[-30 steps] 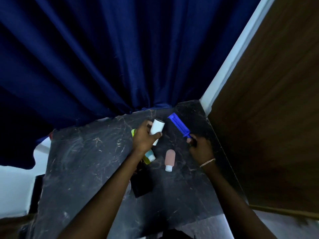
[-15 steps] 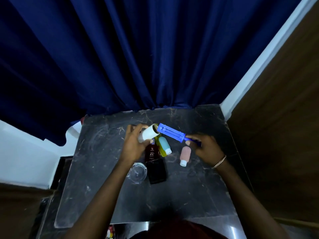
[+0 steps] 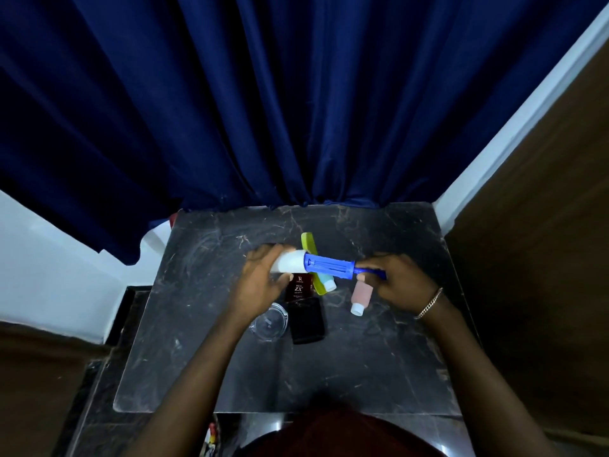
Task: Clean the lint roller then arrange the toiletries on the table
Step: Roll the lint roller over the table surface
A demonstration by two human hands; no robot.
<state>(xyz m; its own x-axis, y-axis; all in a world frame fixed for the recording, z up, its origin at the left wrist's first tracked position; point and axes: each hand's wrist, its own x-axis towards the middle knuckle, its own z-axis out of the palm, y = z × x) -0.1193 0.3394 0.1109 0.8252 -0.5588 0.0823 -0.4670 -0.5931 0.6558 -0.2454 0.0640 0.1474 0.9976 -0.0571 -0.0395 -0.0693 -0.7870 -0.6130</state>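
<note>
Head: capped pink bottle point(image 3: 361, 292) on table point(image 3: 362, 374)

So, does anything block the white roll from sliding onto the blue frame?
Nothing visible does. The white roll in the left hand meets the blue frame at its free end; its ribs look bare up to the right hand.

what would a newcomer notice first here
The bright blue lint roller in the middle: the right hand grips its handle while the left hand holds a white roll at its other end. A deep blue curtain fills the whole upper picture behind the dark marble table.
</note>
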